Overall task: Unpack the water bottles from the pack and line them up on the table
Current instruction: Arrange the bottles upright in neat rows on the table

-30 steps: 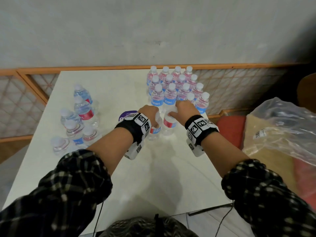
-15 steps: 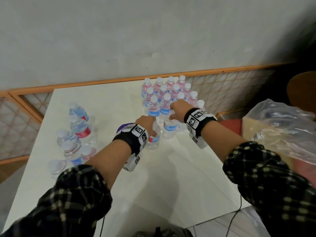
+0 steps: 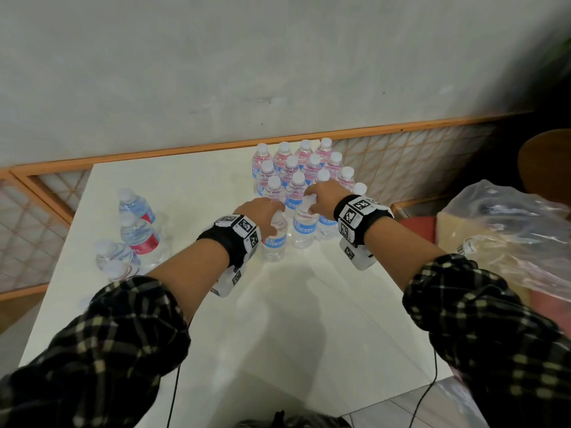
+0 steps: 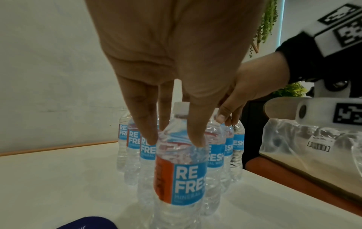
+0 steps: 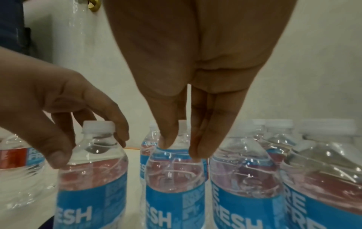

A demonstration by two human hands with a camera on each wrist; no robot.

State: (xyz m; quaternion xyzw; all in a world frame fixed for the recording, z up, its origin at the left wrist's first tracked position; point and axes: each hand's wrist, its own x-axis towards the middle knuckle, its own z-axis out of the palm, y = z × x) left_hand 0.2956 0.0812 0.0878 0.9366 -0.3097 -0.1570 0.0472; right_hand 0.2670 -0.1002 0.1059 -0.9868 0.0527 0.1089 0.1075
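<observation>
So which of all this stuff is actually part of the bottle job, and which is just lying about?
Part of the job:
- left hand gripping one bottle
- right hand gripping another bottle
- lined-up bottles
- bottles still in the pack
- table

Just lying about:
- plastic bag
- purple object, partly visible

We found the lined-up bottles [image 3: 298,171] standing in rows at the tabletop's [image 3: 278,319] far right corner, the pack bottles [image 3: 133,230] clustered along its left edge, and a plastic bag [image 3: 509,236] beyond its right edge.
</observation>
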